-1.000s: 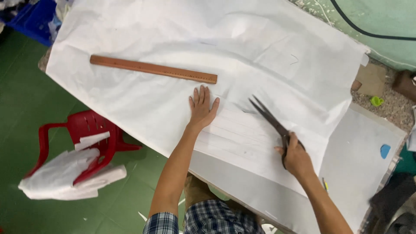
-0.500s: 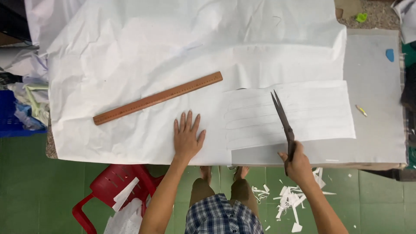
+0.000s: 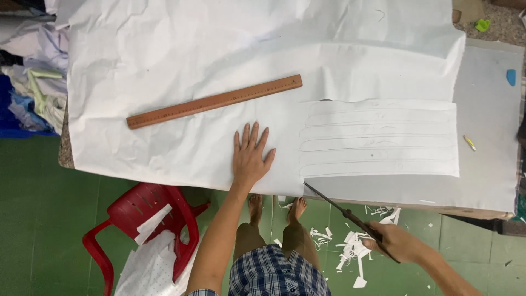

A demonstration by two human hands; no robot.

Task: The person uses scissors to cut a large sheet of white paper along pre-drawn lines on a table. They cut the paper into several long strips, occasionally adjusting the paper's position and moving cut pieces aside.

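Note:
A large white sheet of paper (image 3: pixel 181 66) covers the table. My left hand (image 3: pixel 250 159) lies flat on it, fingers spread, near the front edge. Long curved strip shapes are drawn in pencil on the part (image 3: pixel 378 137) to the right of that hand. My right hand (image 3: pixel 395 241) is below the table edge and grips dark scissors (image 3: pixel 342 211). Their tips touch the paper's front edge just right of my left hand. A long brown wooden ruler (image 3: pixel 213 102) lies at a slant on the paper beyond my left hand.
A red plastic chair (image 3: pixel 145 211) with white scraps on it stands at the lower left. Paper offcuts (image 3: pixel 350 246) litter the green floor by my bare feet. Piled cloth (image 3: pixel 33 93) sits at the left. A blue chalk piece (image 3: pixel 511 77) and a small yellow pencil (image 3: pixel 469 143) lie on the table's right.
My right hand has drawn the scissors back from over the paper to below the table's front edge, blades now at the edge. My left hand stays flat; the view has shifted.

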